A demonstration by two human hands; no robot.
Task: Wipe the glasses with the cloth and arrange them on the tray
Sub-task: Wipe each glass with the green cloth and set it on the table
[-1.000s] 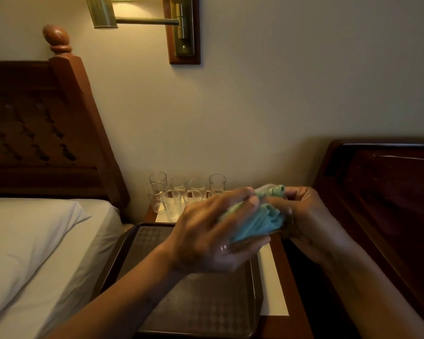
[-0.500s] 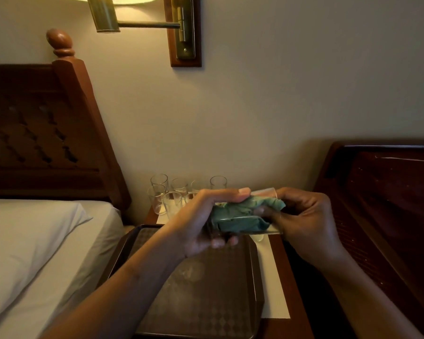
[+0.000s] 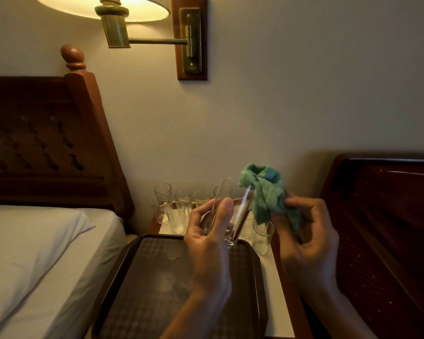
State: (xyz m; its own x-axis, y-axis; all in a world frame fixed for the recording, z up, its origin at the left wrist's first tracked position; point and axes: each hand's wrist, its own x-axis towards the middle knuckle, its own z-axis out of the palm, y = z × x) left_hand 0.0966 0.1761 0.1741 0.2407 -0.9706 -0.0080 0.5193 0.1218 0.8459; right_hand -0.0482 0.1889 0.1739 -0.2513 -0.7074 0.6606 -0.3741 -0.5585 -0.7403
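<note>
The left hand, fingers curled round a tilted clear glass above the far edge of the tray, meets the right hand, fingers pinching the green cloth at its rim: the smooth glass may slip if wiping pushes sideways.

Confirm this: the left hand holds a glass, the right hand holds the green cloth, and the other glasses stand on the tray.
Not quite. The other glasses stand on the bedside table, behind and beside the tray, not on it; the head view shows this. The rest holds: the left hand holds a glass and the right hand holds the green cloth.
</note>
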